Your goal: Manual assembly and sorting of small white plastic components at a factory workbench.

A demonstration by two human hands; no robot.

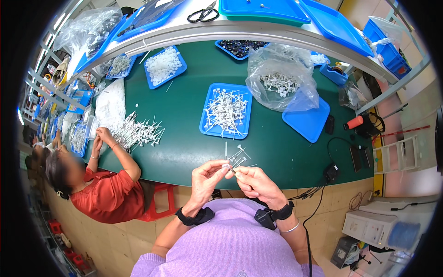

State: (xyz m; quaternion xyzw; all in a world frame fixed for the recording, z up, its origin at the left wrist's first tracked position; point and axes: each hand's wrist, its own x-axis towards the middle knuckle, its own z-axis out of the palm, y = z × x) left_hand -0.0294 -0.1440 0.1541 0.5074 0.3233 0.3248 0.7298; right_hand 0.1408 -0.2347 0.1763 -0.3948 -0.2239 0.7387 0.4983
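Observation:
Close in front of me at the table's near edge, my left hand [205,181] pinches a small white plastic piece [226,166] between thumb and fingertips. My right hand [259,185] is closed beside it, its fingertips on a thin dark piece [232,170] that meets the white one; its exact kind is too small to tell. Just beyond my fingers lie several loose white-headed thin stems [239,154]. Farther off, a blue tray [202,127] holds a heap of similar white-headed stems [226,111].
A clear bag [258,69] of stems and a bare blue tray [307,121] lie at right. White round parts fill a blue tray [157,84] at far left. A co-worker in a red shirt [108,196] works beside a stem pile [138,131]. An overhead shelf [249,30] spans the back.

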